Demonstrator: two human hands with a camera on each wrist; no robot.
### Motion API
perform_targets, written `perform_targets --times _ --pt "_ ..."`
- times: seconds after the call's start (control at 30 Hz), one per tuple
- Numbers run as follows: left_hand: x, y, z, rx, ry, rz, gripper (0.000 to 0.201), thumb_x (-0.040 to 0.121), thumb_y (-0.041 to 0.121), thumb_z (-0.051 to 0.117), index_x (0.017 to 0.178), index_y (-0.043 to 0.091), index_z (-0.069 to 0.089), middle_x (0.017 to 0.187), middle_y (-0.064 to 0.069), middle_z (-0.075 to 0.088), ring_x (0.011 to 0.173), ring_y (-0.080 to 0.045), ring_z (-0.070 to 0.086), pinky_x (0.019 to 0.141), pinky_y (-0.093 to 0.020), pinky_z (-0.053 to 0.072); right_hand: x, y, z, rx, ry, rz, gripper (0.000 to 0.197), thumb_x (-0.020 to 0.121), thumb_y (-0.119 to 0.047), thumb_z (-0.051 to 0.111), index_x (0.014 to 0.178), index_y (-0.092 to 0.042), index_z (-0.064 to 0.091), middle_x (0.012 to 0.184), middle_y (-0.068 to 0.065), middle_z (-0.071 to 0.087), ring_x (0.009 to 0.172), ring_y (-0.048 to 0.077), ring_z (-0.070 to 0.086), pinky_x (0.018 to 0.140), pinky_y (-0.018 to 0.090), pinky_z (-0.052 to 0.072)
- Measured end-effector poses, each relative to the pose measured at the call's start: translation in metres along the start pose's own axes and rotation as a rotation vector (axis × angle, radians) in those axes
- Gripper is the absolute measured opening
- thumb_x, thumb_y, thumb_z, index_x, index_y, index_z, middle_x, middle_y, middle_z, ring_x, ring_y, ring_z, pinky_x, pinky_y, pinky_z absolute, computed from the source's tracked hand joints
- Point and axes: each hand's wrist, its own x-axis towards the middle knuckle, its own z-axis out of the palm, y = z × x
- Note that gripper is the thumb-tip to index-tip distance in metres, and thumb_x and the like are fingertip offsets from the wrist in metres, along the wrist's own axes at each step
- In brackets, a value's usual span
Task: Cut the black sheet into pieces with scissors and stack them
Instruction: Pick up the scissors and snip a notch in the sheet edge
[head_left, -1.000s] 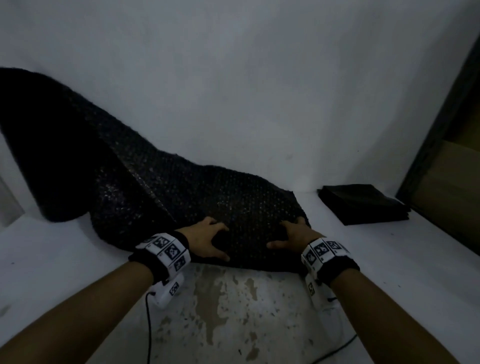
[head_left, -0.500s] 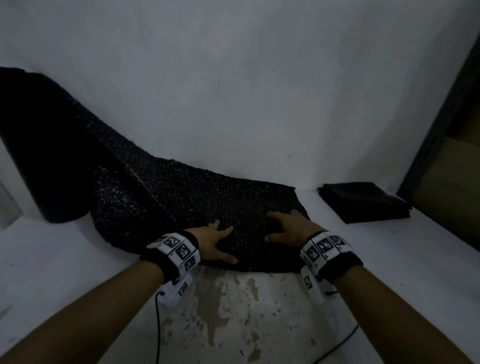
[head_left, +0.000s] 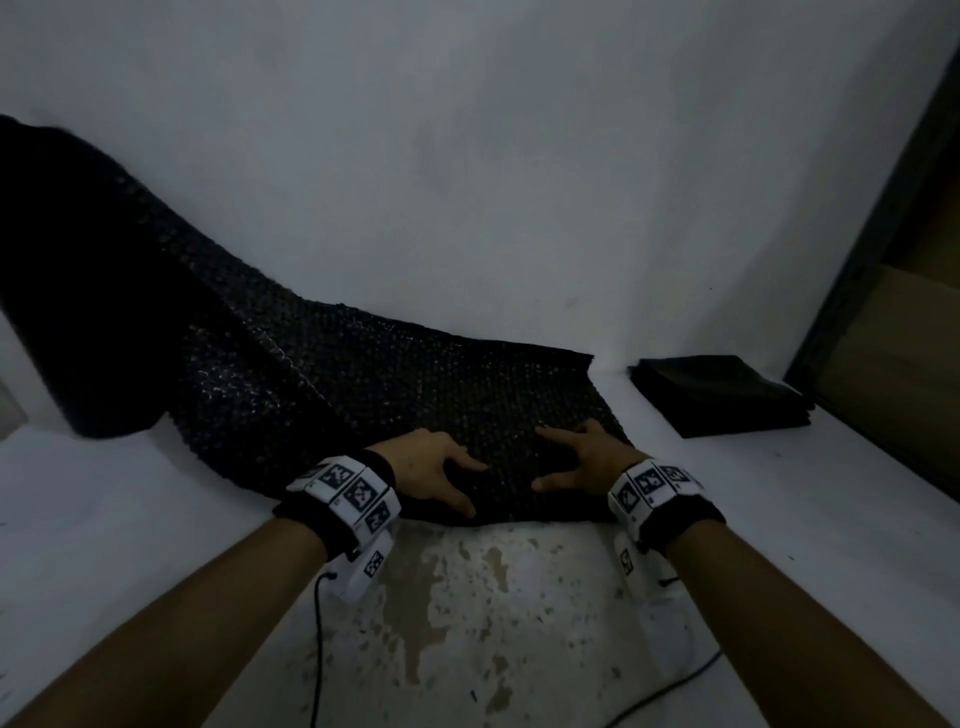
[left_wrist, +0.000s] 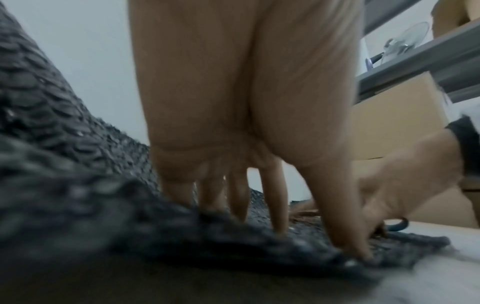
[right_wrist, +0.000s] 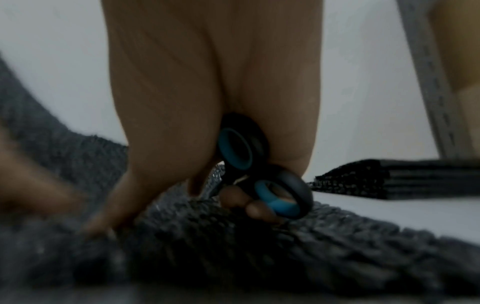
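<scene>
**Q:** What does the head view show of the task's thing?

**A:** From my remote station I read the black sheet (head_left: 395, 400) as a bubbled length that rises against the wall at far left and lies flat on the white table (head_left: 104, 545) at centre. Its near edge sits under both hands.

**Q:** And the hands?

**A:** My left hand (head_left: 431, 473) is spread, with straight fingers and thumb pressing the sheet near that edge. My right hand (head_left: 587, 457) presses the sheet just to the right, index and thumb extended; in the right wrist view its last fingers are curled through the loops of the scissors (right_wrist: 259, 170), whose handles are black and blue. The blades are hidden by the palm.

**Q:** How far along is the work?

**A:** A stack of cut pieces (head_left: 722, 395) lies at far right, apart from the sheet, with several layers visible in the right wrist view. I judge the task to be partly done: much of the sheet remains uncut, and no blade meets it at present. Smoothing appears to be the step in hand.
</scene>
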Motion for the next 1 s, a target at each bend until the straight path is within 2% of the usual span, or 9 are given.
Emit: perform_targets --times 0.07,0.13,0.2,0.27,0.37,0.43,0.67,0.83,1.0 --pt "0.001 0.003 0.003 0.004 -0.027 -0.015 0.079 0.077 0.061 0.074 0.147 0.042 0.043 0.161 0.006 0.028 0.144 -0.019 0.032 0.117 -0.030 0.028 -0.003 -0.003 -0.002 0.065 0.098 -0.013 0.098 0.081 -0.047 0.078 0.155 -0.048 0.014 0.157 0.016 0.016 0.144 0.038 0.028 0.118 0.043 0.031" --pt "0.003 0.005 0.003 0.003 -0.011 -0.025 0.081 0.075 0.058 0.078 0.146 0.039 0.045 0.158 0.005 0.035 0.140 -0.020 0.037 0.114 -0.031 0.034 -0.005 -0.005 -0.002 0.072 0.283 -0.005 0.069 0.088 -0.029 0.071 0.148 -0.018 0.038 0.136 0.020 0.045 0.122 0.034 0.051 0.097 0.034 0.046" --pt "0.003 0.008 0.001 0.006 0.002 -0.028 0.081 0.074 0.056 0.080 0.145 0.037 0.047 0.154 0.005 0.040 0.137 -0.020 0.041 0.112 -0.033 0.038 -0.009 -0.011 -0.006 0.163 0.446 0.043 0.017 0.093 -0.018 0.061 0.087 -0.004 0.054 0.086 0.010 0.056 0.079 0.026 0.057 0.066 0.029 0.042" --pt "0.004 0.009 0.000 0.007 0.004 -0.032 0.081 0.073 0.056 0.081 0.144 0.037 0.048 0.153 0.006 0.041 0.137 -0.021 0.042 0.111 -0.035 0.040 -0.011 -0.012 -0.007 0.310 0.476 0.070 0.028 0.094 -0.014 0.056 0.070 -0.003 0.047 0.073 0.012 0.057 0.074 0.029 0.060 0.063 0.031 0.046" --pt "0.001 0.009 0.001 -0.017 0.005 -0.032 0.079 0.073 0.056 0.081 0.143 0.037 0.048 0.154 0.006 0.039 0.138 -0.021 0.040 0.112 -0.035 0.039 -0.023 -0.015 -0.010 0.429 0.421 0.049 0.030 0.096 -0.021 0.059 0.091 0.007 0.065 0.089 0.020 0.069 0.084 0.032 0.066 0.073 0.033 0.052" --pt "-0.002 0.009 0.003 -0.038 0.008 -0.033 0.077 0.075 0.054 0.080 0.143 0.036 0.048 0.155 0.006 0.037 0.139 -0.022 0.038 0.112 -0.034 0.038 -0.033 -0.017 -0.008 0.455 0.387 0.030 0.026 0.096 -0.027 0.061 0.093 -0.003 0.071 0.086 0.013 0.067 0.083 0.027 0.063 0.065 0.027 0.046" --pt "-0.011 0.020 0.011 0.090 0.126 0.002 0.059 0.077 0.048 0.080 0.129 0.030 0.059 0.130 0.000 0.056 0.111 -0.023 0.057 0.093 -0.039 0.054 -0.060 -0.020 0.009 0.480 0.275 -0.049 0.024 0.102 -0.038 0.050 0.094 -0.016 0.058 0.094 0.011 0.065 0.083 0.024 0.061 0.057 0.026 0.044" --pt "-0.013 0.034 0.019 0.071 0.155 0.069 0.018 0.087 0.028 0.073 0.103 0.024 0.068 0.110 -0.001 0.064 0.096 -0.021 0.063 0.080 -0.033 0.056 -0.083 -0.023 0.018 0.673 0.111 0.039 0.022 0.102 -0.036 0.055 0.104 -0.017 0.066 0.079 0.007 0.068 0.055 0.019 0.061 0.052 0.028 0.045" --pt "-0.019 0.033 0.022 -0.030 0.155 0.056 0.028 0.080 0.046 0.077 0.095 0.024 0.068 0.094 0.005 0.066 0.084 -0.014 0.062 0.072 -0.031 0.054 -0.104 -0.026 0.020 1.020 -0.093 0.139 0.029 0.105 -0.030 0.044 0.112 -0.009 0.063 0.094 0.012 0.067 0.075 0.023 0.061 0.066 0.033 0.048"
